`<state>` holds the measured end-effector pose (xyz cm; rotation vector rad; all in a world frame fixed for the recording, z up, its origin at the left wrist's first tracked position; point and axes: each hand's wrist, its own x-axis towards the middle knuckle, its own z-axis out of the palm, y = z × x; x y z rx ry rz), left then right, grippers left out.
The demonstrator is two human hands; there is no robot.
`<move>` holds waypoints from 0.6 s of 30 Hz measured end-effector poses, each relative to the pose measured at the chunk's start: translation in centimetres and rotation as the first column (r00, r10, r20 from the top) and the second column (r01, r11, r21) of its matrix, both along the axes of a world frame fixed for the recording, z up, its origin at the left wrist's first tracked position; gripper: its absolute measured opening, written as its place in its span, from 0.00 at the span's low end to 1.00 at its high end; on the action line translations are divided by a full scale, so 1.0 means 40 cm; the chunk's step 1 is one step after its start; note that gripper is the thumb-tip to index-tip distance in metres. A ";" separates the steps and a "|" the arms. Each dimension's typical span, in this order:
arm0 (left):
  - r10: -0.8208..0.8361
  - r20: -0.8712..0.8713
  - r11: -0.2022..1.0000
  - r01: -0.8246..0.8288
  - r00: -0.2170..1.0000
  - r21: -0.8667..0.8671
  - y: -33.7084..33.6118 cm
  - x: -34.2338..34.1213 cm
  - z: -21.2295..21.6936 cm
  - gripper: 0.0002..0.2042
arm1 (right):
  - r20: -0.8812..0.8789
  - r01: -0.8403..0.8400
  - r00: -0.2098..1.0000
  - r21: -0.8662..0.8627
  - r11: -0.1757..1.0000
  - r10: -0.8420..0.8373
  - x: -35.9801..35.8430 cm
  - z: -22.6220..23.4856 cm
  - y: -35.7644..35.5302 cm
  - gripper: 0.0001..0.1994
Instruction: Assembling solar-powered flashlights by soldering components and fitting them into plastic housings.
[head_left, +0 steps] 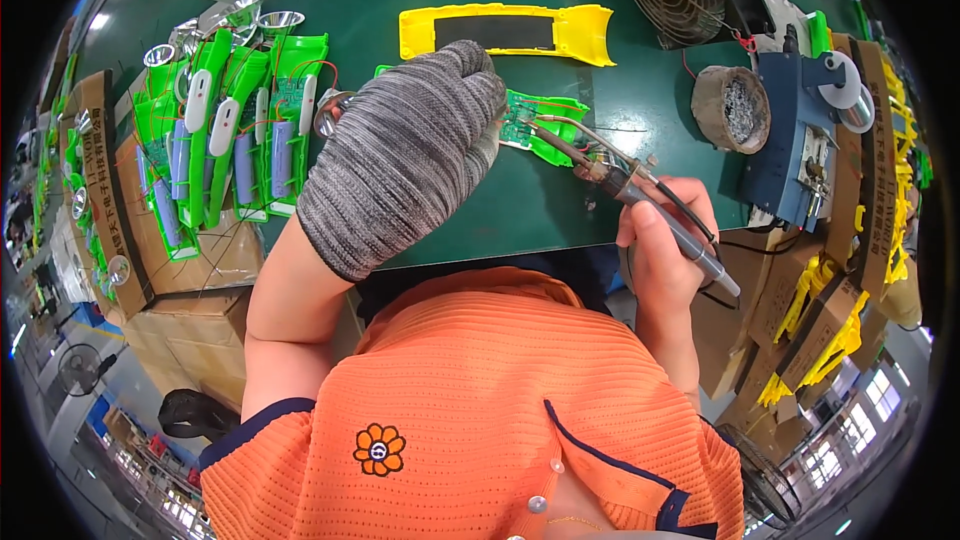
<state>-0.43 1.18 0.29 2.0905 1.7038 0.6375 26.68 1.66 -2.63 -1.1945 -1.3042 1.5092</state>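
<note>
- Green tabletop (640,25), spread beneath and beyond the fingers, its edges bent by the lens.
- Bright green housings (205,125) with violet-blue cells (244,168), red wires (312,63) and shiny reflectors (283,20), clustered left of the gloved fingers (475,62); overlapping, hard to count.
- Left hand (400,155) in grey striped knit, fingers curled inward; fingertips hidden, so cannot tell whether gripping or merely resting.
- Yellow shell (590,32) with a black strip (515,33), lying just beyond the gloved fingers.
- Right hand (665,250), bare, thumb and fingers closed around the soldering iron (630,193); some fingers partly hidden behind the handle.
- Thin metal tube (600,143), running beside the iron, from near the right fingers toward the gloved ones.
- Green casing (552,151), glossy, flared at its visible end; lying just right of the gloved fingers, ahead and left of the right fingers, its other end covered by the glove.
- Small green circuit board (519,126) inside, right beside the gloved fingers; fine parts blurred, contact with the iron's tip impossible to tell.
</note>
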 end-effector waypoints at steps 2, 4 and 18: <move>-0.006 0.001 1.000 0.006 1.000 0.018 0.001 -0.002 -0.003 0.05 | -0.015 -0.011 1.000 -0.002 1.000 0.011 -0.001 -0.005 0.001 0.11; -0.011 0.001 0.999 0.011 1.000 0.036 0.002 -0.003 -0.004 0.05 | -0.015 -0.010 1.000 -0.002 1.000 0.010 -0.004 -0.002 0.004 0.11; 0.009 0.041 1.000 -0.010 0.999 0.013 -0.001 -0.002 -0.010 0.06 | -0.040 -0.019 0.999 -0.006 1.000 0.019 0.006 -0.010 0.010 0.12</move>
